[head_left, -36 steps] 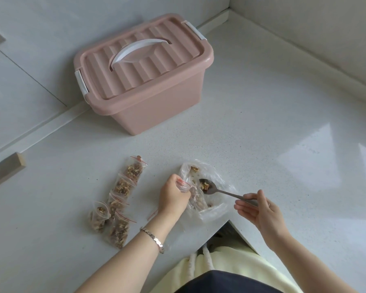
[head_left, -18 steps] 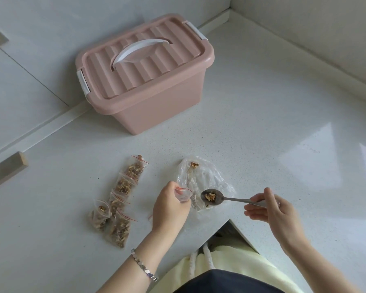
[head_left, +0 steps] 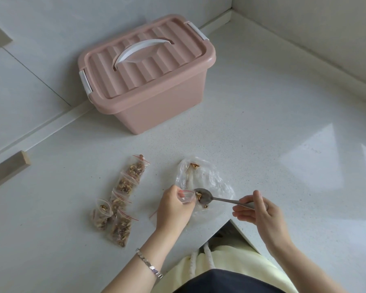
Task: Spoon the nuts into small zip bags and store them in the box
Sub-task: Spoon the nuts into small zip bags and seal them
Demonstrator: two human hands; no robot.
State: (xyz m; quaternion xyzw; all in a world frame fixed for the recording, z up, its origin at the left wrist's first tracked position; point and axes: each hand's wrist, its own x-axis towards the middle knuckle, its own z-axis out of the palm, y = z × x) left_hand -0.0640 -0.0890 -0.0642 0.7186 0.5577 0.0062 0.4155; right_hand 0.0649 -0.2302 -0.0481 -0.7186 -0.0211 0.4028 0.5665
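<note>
Pinching the small zip bag (head_left: 186,196) open with the left hand (head_left: 173,206), down at six o'clock near the table (head_left: 262,134) edge. Gripping the spoon (head_left: 222,200) handle with the right hand (head_left: 260,210), at three o'clock of the bag, hands apart. Holding a few nuts (head_left: 198,195) in the bowl right at the bag's mouth, over the big clear bag (head_left: 207,176). At nine o'clock, a row of filled bags (head_left: 123,187). At eleven o'clock, the pink box (head_left: 156,108), lid on.

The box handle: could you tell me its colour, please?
The handle is white, seen in head view.
</note>
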